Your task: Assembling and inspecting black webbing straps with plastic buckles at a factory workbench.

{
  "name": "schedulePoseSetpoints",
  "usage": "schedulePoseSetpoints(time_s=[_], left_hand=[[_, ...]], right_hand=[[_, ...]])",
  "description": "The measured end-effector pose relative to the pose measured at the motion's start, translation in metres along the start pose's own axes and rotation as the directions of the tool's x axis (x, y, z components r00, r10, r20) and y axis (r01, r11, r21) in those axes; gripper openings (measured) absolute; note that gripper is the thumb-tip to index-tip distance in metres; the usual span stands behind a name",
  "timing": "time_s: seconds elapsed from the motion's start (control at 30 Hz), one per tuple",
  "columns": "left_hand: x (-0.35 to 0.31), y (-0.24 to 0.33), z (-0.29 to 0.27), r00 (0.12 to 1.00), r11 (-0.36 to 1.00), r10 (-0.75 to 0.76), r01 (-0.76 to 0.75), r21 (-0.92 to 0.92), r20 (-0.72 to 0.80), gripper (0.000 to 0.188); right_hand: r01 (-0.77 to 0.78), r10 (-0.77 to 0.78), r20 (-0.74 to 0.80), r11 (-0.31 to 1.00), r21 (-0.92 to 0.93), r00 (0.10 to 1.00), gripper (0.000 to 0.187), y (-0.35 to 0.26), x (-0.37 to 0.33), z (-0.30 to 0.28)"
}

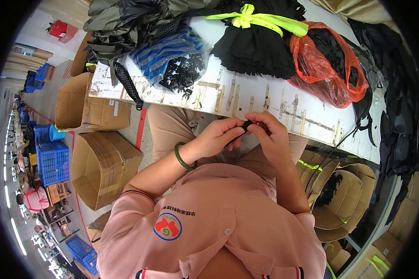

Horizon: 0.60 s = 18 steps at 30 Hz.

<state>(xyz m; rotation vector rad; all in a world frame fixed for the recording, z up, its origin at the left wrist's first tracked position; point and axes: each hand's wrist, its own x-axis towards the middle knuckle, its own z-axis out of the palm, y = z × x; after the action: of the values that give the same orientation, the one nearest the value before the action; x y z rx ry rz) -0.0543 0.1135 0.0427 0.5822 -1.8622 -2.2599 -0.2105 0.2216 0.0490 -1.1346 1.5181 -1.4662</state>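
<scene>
Over my lap, just in front of the table edge, both hands meet on a small black strap piece point(247, 125). My left hand point(217, 136), with a dark green bangle on its wrist, pinches it between thumb and fingers. From the other side, my right hand point(272, 135) grips its end with bent fingers. Most of the piece is hidden by my fingers, and whether a buckle is on it cannot be made out. On the table ahead lie a clear bag of black plastic buckles point(181, 72) and a bundle of black straps point(253, 51) tied with a neon yellow band point(246, 19).
A red plastic bag point(323, 88) of black pieces sits at the table's right, with a dark backpack point(125, 28) at the far left. Cardboard boxes point(100, 169) stand on the floor at left; another open carton point(354, 200) is at right. The white table point(228, 97) has worn tape marks.
</scene>
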Motion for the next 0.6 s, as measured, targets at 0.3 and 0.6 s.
schedulePoseSetpoints(time_s=[0.3, 0.6], left_hand=[[-0.002, -0.008, 0.000, 0.995, 1.000, -0.009, 0.011, 0.020, -0.096, 0.018], [-0.001, -0.010, -0.002, 0.994, 0.996, -0.057, 0.051, -0.067, -0.098, 0.020]], right_hand=[[0.160, -0.155, 0.038, 0.955, -0.252, 0.987, 0.026, -0.015, -0.002, 0.005], [0.223, -0.202, 0.102, 0.932, -0.285, 0.974, 0.031, -0.017, -0.002, 0.001]])
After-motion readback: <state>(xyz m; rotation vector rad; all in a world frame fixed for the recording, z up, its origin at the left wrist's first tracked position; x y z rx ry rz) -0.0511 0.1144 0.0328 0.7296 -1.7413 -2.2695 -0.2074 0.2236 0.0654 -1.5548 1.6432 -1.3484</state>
